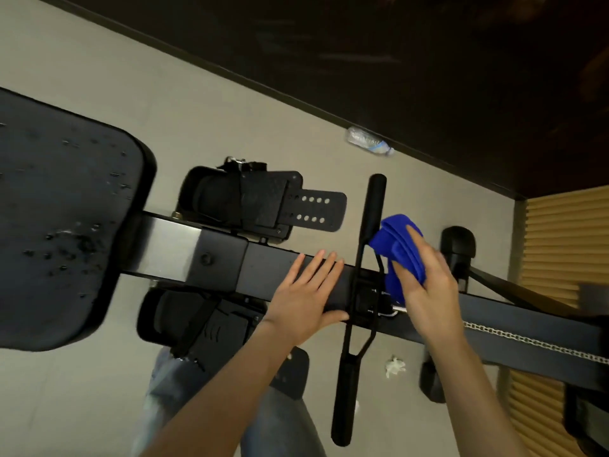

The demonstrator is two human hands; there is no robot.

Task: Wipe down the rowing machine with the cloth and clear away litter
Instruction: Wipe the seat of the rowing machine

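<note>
The rail (224, 258) of the rowing machine runs across the floor (99, 61) from left to right. The seat (59, 219) sits on its left end. Right of the seat, the far footrest (250, 199) lies just beyond the rail and the near footrest (197, 324) just before it. Further right, the handle (370, 209) lies crosswise over the rail, its ends past both edges. The left hand (306, 298) rests flat on the rail, just left of the handle. The right hand (428, 291) holds the cloth (400, 239) against the handle's far half, on its right side. A chain (527, 341) runs along the rail's right end. A bottle (369, 140) lies on the floor at the foot of the wall (395, 44), beyond the handle. A wad of paper (394, 366) lies on the floor before the rail, just right of the handle.
</note>
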